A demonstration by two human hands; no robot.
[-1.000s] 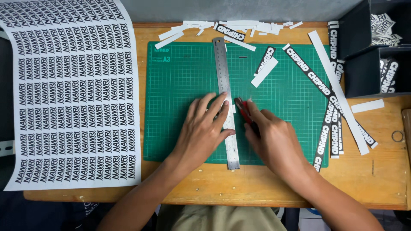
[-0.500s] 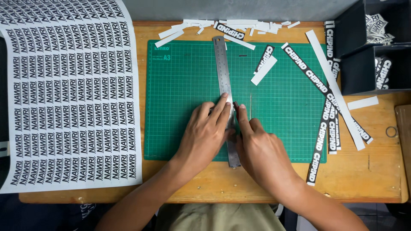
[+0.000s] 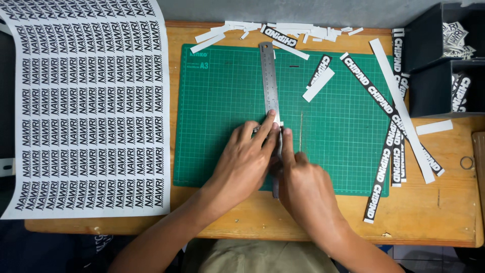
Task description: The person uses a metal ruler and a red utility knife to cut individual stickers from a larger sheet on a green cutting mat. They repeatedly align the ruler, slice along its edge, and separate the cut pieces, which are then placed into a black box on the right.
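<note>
Both hands (image 3: pixel 275 169) on steel ruler (image 3: pixel 270 86)

both hands (image 3: pixel 275 162) slid up the steel ruler (image 3: pixel 269 81), right forefinger now extended

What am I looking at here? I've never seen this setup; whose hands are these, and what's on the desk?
This is a single view from a camera worn on a person's head, looking down at their own two bare hands over a wooden desk. The left hand presses flat on a steel ruler lying on a green cutting mat. The right hand sits against the ruler's right edge; anything it may hold is hidden. A large printed sticker sheet lies to the left, cut black and white strips to the right, and black boxes at the top right corner.
</note>
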